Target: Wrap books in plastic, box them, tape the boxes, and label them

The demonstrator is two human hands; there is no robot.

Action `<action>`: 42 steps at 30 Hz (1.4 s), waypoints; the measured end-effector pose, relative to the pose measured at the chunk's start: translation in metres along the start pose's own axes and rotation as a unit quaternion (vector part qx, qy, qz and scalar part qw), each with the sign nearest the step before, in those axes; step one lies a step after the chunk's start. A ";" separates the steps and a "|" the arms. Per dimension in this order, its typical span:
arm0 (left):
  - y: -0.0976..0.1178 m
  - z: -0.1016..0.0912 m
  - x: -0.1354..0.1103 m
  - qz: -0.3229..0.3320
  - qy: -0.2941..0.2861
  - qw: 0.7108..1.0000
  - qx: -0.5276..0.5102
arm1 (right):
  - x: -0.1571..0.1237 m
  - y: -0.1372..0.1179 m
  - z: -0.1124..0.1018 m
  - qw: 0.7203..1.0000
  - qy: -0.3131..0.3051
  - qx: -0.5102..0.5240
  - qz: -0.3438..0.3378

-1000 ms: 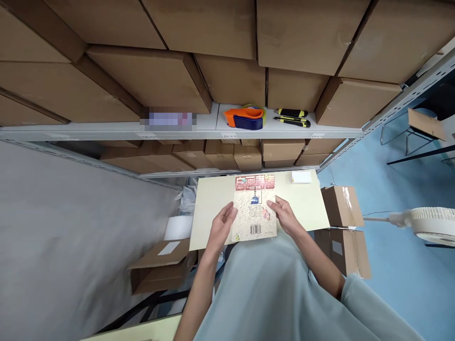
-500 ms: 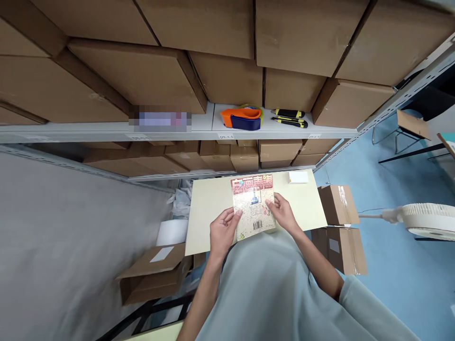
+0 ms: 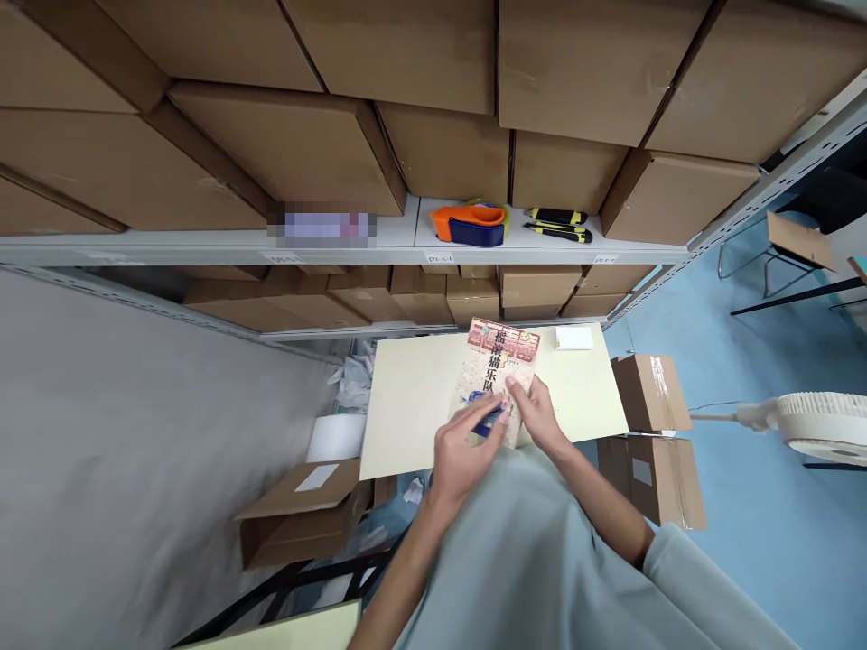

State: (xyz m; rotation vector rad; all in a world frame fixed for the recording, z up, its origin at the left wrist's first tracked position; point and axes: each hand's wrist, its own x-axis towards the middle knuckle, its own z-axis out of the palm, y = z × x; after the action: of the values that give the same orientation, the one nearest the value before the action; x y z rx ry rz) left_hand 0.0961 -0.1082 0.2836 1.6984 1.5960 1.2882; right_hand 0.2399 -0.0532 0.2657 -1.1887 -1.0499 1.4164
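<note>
A paperback book (image 3: 509,361) is tilted above the pale table, its front cover facing me, with a red patterned band on top and dark vertical Chinese characters. My right hand (image 3: 538,411) grips it by the right edge, thumb on the cover and the other fingers behind. My left hand (image 3: 467,447) lies across the lower cover, fingers stretched out and touching it, partly hiding the blue picture there.
The pale table (image 3: 406,397) carries a small white box (image 3: 573,338). On the shelf above are an orange and blue tape dispenser (image 3: 470,224) and several yellow-black utility knives (image 3: 559,224). Cartons (image 3: 654,393) and a white fan (image 3: 823,420) stand right; an open carton (image 3: 298,519) is left.
The book has turned from its back cover with the barcode to its front cover. My left hand has gone from the left edge to across the cover.
</note>
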 end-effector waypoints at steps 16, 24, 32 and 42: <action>-0.033 -0.029 0.009 -0.314 -0.110 0.915 -0.229 | 0.000 -0.007 -0.045 0.988 -0.153 -0.008 0.018; -0.059 -0.042 0.013 -0.059 -0.044 0.996 -0.045 | 0.010 -0.005 -0.073 0.959 -0.217 -0.143 -0.114; -0.052 -0.044 0.014 0.046 -0.002 0.998 0.038 | 0.006 0.002 -0.079 0.951 -0.223 -0.142 -0.160; -0.042 -0.044 0.015 -0.026 0.001 0.999 -0.028 | 0.014 0.003 -0.076 0.972 -0.185 -0.095 -0.106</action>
State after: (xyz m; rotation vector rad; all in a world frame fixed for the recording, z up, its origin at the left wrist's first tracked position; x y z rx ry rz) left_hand 0.0358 -0.0960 0.2727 1.6111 1.5801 1.2974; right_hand 0.3134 -0.0379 0.2497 -0.9267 -1.5528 1.4205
